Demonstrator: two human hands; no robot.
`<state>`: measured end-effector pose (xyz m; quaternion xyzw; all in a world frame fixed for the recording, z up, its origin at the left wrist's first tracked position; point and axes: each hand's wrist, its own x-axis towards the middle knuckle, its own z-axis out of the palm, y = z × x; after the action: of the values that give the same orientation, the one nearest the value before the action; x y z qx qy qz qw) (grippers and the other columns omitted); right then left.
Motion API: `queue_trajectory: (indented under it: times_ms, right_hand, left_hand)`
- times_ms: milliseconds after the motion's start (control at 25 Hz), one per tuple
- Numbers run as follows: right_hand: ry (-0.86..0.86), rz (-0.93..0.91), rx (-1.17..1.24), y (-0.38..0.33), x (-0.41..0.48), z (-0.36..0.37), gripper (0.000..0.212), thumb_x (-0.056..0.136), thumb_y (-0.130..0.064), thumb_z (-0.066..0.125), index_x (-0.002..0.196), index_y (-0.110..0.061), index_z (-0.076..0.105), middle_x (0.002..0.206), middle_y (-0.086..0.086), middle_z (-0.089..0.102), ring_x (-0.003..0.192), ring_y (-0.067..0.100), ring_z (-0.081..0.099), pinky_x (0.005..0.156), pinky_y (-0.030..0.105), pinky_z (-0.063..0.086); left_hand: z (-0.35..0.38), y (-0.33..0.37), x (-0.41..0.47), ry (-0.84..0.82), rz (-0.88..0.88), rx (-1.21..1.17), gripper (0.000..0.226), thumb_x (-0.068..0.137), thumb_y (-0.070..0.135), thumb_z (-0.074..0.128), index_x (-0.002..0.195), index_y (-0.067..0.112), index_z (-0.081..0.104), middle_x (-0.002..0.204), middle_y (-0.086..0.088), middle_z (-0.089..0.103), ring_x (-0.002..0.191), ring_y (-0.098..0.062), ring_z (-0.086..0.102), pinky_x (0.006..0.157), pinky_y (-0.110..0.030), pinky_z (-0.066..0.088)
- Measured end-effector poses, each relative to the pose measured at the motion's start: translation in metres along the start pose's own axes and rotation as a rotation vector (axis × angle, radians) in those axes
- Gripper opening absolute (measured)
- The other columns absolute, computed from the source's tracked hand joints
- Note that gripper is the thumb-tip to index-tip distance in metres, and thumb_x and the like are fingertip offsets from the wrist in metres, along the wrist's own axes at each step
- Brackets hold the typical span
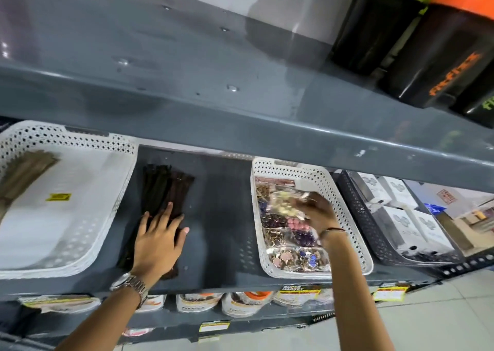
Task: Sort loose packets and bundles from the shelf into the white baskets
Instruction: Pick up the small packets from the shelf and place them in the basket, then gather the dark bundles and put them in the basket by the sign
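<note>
Dark brown and black bundles (163, 187) lie loose on the grey shelf (222, 217) between two white baskets. My left hand (157, 241) rests flat on their near end, fingers spread. The left white basket (117, 190) holds a tan bundle (24, 171) at its far left and a yellow label. The right white basket (344, 203) is packed with clear packets of coloured buttons (291, 254). My right hand (315, 211) hovers over that basket, fingers pinched on a clear packet of pale gold pieces (283, 203).
A dark perforated basket (361, 217) with white boxes stands to the right. The grey shelf above (187, 83) overhangs the baskets and carries black shaker bottles (438, 56). Pouches (240, 304) hang on the shelf below.
</note>
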<state>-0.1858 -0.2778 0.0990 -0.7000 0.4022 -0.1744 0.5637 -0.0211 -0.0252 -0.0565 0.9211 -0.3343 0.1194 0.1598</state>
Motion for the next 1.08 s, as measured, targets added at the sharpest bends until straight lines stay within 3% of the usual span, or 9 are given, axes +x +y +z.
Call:
queue_trajectory:
  times_ms: [120, 280, 400, 520, 600, 680, 800, 960, 1080]
  right_hand:
    - [0.199, 0.291, 0.063, 0.040, 0.024, -0.062, 0.018, 0.078, -0.003, 0.067, 0.094, 0.000, 0.061, 0.081, 0.008, 0.061, 0.066, 0.015, 0.054, 0.066, 0.028, 0.049]
    - [0.095, 0.445, -0.135, 0.072, 0.040, -0.068, 0.019, 0.075, -0.005, 0.071, 0.087, -0.008, 0.057, 0.096, 0.013, 0.059, 0.079, 0.019, 0.057, 0.054, 0.025, 0.047]
    - [0.039, 0.461, -0.275, 0.071, 0.039, -0.056, 0.036, 0.073, -0.005, 0.073, 0.107, -0.002, 0.059, 0.102, 0.013, 0.064, 0.079, 0.020, 0.059, 0.054, 0.022, 0.049]
    - [0.100, 0.423, -0.424, 0.057, 0.026, -0.045, 0.044, 0.076, -0.006, 0.071, 0.116, 0.006, 0.055, 0.098, 0.014, 0.066, 0.070, 0.021, 0.057, 0.050, 0.020, 0.047]
    - [0.230, 0.310, -0.554, 0.046, 0.017, -0.031, 0.048, 0.076, -0.018, 0.072, 0.117, 0.000, 0.053, 0.114, 0.020, 0.064, 0.088, 0.028, 0.062, 0.068, 0.025, 0.052]
    - [0.330, 0.062, -0.561, 0.031, 0.002, 0.005, 0.040, 0.080, -0.024, 0.068, 0.113, -0.006, 0.055, 0.114, 0.021, 0.065, 0.095, 0.030, 0.064, 0.078, 0.029, 0.050]
    - [0.168, -0.206, -0.455, 0.011, -0.026, 0.100, 0.027, 0.084, -0.021, 0.063, 0.105, -0.005, 0.063, 0.101, 0.013, 0.070, 0.088, 0.021, 0.064, 0.071, 0.024, 0.046]
    - [-0.227, 0.033, -0.399, 0.014, -0.029, 0.219, 0.035, 0.090, -0.030, 0.051, 0.114, -0.007, 0.059, 0.123, 0.018, 0.062, 0.115, 0.032, 0.057, 0.094, 0.035, 0.044]
    - [-0.265, 0.181, -0.337, 0.016, -0.019, 0.250, 0.044, 0.094, -0.034, 0.041, 0.123, -0.004, 0.052, 0.131, 0.019, 0.053, 0.121, 0.034, 0.049, 0.098, 0.036, 0.041]
  left_hand:
    - [0.000, 0.001, 0.001, 0.010, 0.003, -0.002, 0.049, 0.083, 0.043, 0.036, 0.105, 0.014, 0.068, 0.128, -0.016, 0.059, 0.108, -0.029, 0.062, 0.103, -0.049, 0.030]
    - [-0.001, 0.002, 0.002, -0.001, 0.004, 0.011, 0.051, 0.082, 0.045, 0.035, 0.105, 0.014, 0.068, 0.127, -0.017, 0.059, 0.108, -0.029, 0.062, 0.103, -0.048, 0.029]
    - [-0.002, 0.002, 0.001, -0.025, -0.002, 0.015, 0.051, 0.083, 0.046, 0.035, 0.105, 0.014, 0.068, 0.127, -0.016, 0.059, 0.108, -0.029, 0.061, 0.103, -0.048, 0.029]
    - [-0.005, 0.004, 0.001, -0.117, -0.016, 0.006, 0.058, 0.089, 0.051, 0.025, 0.106, 0.016, 0.068, 0.128, -0.015, 0.059, 0.110, -0.027, 0.060, 0.104, -0.048, 0.028]
    - [-0.012, 0.003, 0.002, -0.161, -0.020, -0.029, 0.071, 0.092, 0.056, 0.009, 0.109, 0.018, 0.066, 0.131, -0.013, 0.057, 0.114, -0.026, 0.058, 0.104, -0.047, 0.028]
    - [-0.019, 0.000, 0.005, -0.108, -0.044, -0.105, 0.071, 0.091, 0.057, 0.007, 0.119, 0.020, 0.061, 0.138, -0.012, 0.050, 0.123, -0.027, 0.050, 0.106, -0.048, 0.029]
    - [-0.036, -0.007, 0.018, -0.030, -0.303, -0.328, 0.049, 0.093, 0.045, 0.033, 0.132, 0.018, 0.047, 0.148, -0.015, 0.036, 0.134, -0.033, 0.034, 0.109, -0.051, 0.025]
    - [-0.054, -0.016, 0.044, -0.242, -0.896, -0.618, 0.065, 0.086, 0.039, 0.055, 0.134, 0.000, 0.035, 0.144, -0.026, 0.029, 0.131, -0.042, 0.030, 0.108, -0.045, 0.029]
    - [-0.050, -0.023, 0.049, -0.356, -0.968, -0.772, 0.071, 0.076, 0.036, 0.063, 0.130, -0.002, 0.037, 0.140, -0.025, 0.033, 0.127, -0.039, 0.036, 0.106, -0.039, 0.034]
